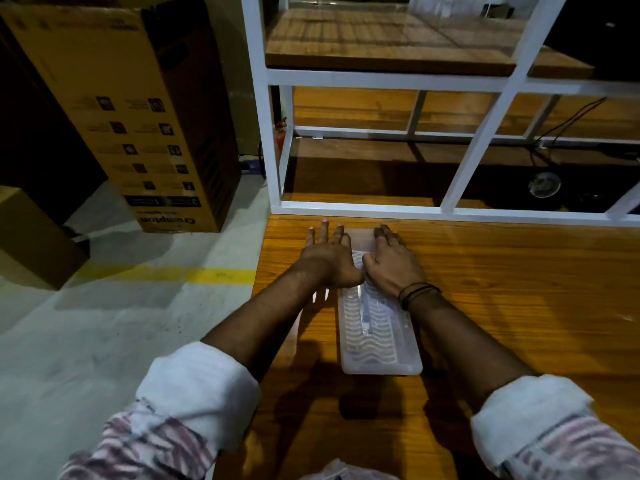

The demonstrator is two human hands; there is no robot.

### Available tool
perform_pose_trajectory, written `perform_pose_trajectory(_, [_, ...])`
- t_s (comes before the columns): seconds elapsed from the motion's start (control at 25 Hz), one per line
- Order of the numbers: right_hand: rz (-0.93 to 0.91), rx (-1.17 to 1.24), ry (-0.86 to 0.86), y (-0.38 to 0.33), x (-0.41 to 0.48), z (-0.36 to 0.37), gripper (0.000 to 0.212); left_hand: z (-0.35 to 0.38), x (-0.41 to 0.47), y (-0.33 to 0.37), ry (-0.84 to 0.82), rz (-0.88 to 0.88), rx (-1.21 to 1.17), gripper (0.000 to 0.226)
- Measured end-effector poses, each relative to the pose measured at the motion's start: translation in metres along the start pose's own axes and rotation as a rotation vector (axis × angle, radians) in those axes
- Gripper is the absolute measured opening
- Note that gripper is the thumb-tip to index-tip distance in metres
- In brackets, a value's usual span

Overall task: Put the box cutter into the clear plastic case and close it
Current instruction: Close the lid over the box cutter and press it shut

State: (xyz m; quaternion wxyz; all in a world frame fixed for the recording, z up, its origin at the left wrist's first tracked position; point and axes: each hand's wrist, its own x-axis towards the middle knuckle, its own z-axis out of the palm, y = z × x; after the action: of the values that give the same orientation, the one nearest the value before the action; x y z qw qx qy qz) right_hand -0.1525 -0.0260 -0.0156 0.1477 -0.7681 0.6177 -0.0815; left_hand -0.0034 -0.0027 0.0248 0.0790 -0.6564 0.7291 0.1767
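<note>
Wooden table beside concrete floor, cardboard box and white shelf frame. The lidded clear plastic case lies before me; my left hand and right hand press flat, fingers unclenched, on its far end. Box cutter faintly visible inside.

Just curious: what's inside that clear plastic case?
Through the clear plastic case shows a long, pale, blurry shape along the middle, perhaps the box cutter. Both hands cover its far end.
</note>
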Motion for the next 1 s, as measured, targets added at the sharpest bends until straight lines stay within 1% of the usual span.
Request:
perform_pose_trajectory(0.12, [0.009, 0.018, 0.014, -0.001, -0.001, 0.0, 0.071, -0.006, 0.0, -0.001, -0.049, -0.001, 0.003, 0.102])
perform_pose_trajectory(0.2, [0.024, -0.009, 0.124, -0.002, -0.007, 0.002, 0.065, -0.004, -0.005, -0.003, -0.059, 0.011, -0.028, 0.101])
perform_pose_trajectory(0.28, [-0.015, -0.102, 0.273, -0.002, -0.014, 0.004, 0.049, 0.004, -0.016, -0.005, -0.027, 0.039, -0.026, 0.093])
perform_pose_trajectory(0.32, [-0.053, -0.136, 0.313, -0.003, -0.017, 0.004, 0.04, 0.01, -0.023, -0.004, 0.004, 0.059, 0.009, 0.087])
perform_pose_trajectory(0.4, [-0.137, -0.14, 0.319, -0.003, -0.024, 0.001, 0.03, 0.021, -0.041, 0.0, 0.111, 0.097, 0.063, 0.07])
perform_pose_trajectory(0.48, [-0.204, -0.118, 0.294, 0.0, -0.034, -0.003, 0.026, 0.027, -0.058, 0.003, 0.262, 0.169, 0.046, 0.047])
perform_pose_trajectory(0.52, [-0.222, -0.083, 0.257, 0.002, -0.043, -0.004, 0.027, 0.029, -0.066, 0.004, 0.289, 0.22, 0.034, 0.042])
perform_pose_trajectory(0.56, [-0.22, -0.032, 0.194, 0.004, -0.052, -0.007, 0.031, 0.029, -0.074, 0.004, 0.267, 0.263, 0.025, 0.044])
perform_pose_trajectory(0.64, [-0.181, 0.015, 0.022, 0.008, -0.073, -0.018, 0.049, 0.023, -0.086, 0.002, 0.121, 0.274, -0.001, 0.058])
perform_pose_trajectory(0.68, [-0.19, -0.035, -0.064, 0.011, -0.082, -0.026, 0.059, 0.018, -0.089, 0.001, 0.036, 0.275, 0.006, 0.072])
perform_pose_trajectory(0.76, [-0.256, -0.176, -0.257, 0.016, -0.092, -0.044, 0.081, 0.014, -0.09, -0.002, -0.096, 0.3, 0.072, 0.11])
perform_pose_trajectory(0.84, [-0.272, -0.251, -0.499, 0.019, -0.098, -0.058, 0.11, 0.016, -0.089, 0.0, -0.208, 0.289, 0.153, 0.141])
perform_pose_trajectory(0.88, [-0.268, -0.265, -0.598, 0.02, -0.099, -0.062, 0.123, 0.019, -0.087, 0.001, -0.245, 0.274, 0.18, 0.149])
perform_pose_trajectory(0.92, [-0.267, -0.265, -0.661, 0.023, -0.099, -0.063, 0.132, 0.021, -0.084, 0.003, -0.267, 0.265, 0.202, 0.153])
perform_pose_trajectory(1.0, [-0.282, -0.252, -0.712, 0.027, -0.095, -0.062, 0.141, 0.02, -0.078, 0.004, -0.282, 0.262, 0.233, 0.157])
